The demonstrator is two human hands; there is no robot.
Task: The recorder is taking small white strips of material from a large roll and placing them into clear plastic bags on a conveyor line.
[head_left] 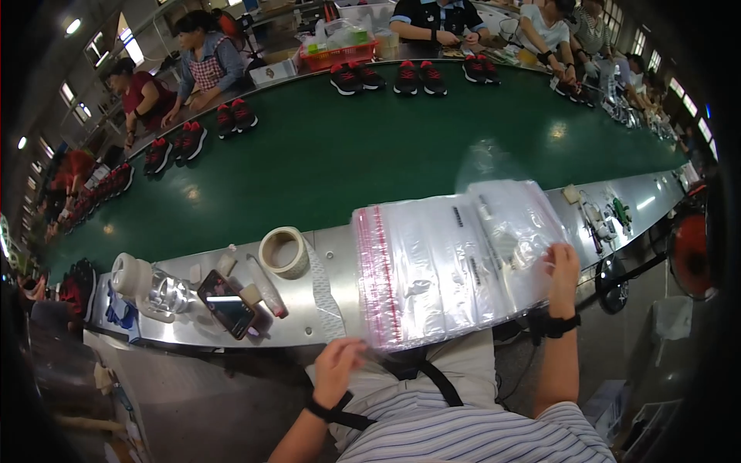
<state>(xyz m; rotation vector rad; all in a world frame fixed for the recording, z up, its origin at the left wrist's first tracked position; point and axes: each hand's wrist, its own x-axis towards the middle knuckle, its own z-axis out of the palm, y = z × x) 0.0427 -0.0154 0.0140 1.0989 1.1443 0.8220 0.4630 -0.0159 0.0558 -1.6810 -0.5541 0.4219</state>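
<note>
A stack of clear plastic bags [432,262], with red-striped edges on its left, lies on the metal ledge in front of me. A thin transparent film [490,163] rises blurred from its far edge over the green belt. My left hand [337,372] is by the stack's near left corner, fingers curled together; what they hold, if anything, is too blurred to make out. At the stack's right edge is my right hand [563,274], its fingers loosely bent and apart against the plastic. Both wrists wear black bands.
Left on the ledge are a tape roll [283,252], a phone [227,304] and a clear jug [150,285]. Small tools [598,217] lie right. Pairs of black-red shoes [419,78] stand on the green belt [332,147]; people work beyond it. A fan [689,255] stands right.
</note>
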